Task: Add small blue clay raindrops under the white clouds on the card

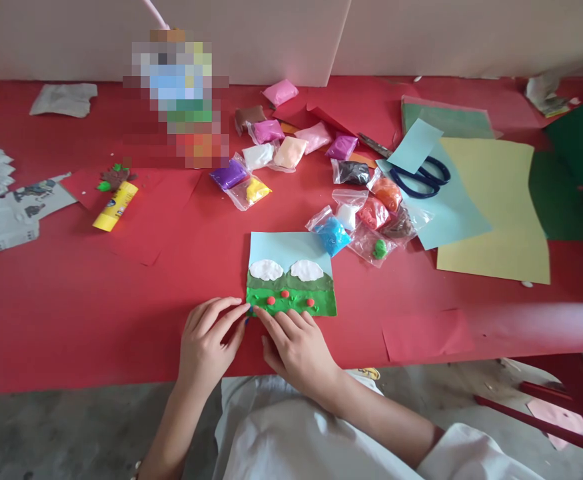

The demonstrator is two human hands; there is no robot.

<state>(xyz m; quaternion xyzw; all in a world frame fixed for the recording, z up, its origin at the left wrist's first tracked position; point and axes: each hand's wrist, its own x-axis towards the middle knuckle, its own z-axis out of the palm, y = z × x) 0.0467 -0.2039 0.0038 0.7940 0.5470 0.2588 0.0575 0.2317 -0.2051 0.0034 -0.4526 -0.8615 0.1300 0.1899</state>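
A small card picture [291, 247] lies on the red table. It shows a pale blue sky, two white clouds, dark green hills and bright green clay ground with red dots. My left hand [211, 333] is at its lower left corner, thumb and index finger pinching a tiny bit of blue clay [247, 321]. From the other side, my right hand [298, 340] reaches over the lower edge. Its index fingertip touches the same corner, where a speck of blue shows, while the thumb stays apart and the other fingers rest on the green ground.
Bags of coloured clay, including a blue one [333, 233] touching the card, are scattered beyond. Dark blue scissors [421, 179] lie among paper sheets [491, 220] at right. A yellow glue stick [116, 207] and newspaper scraps [6, 223] are on the left.
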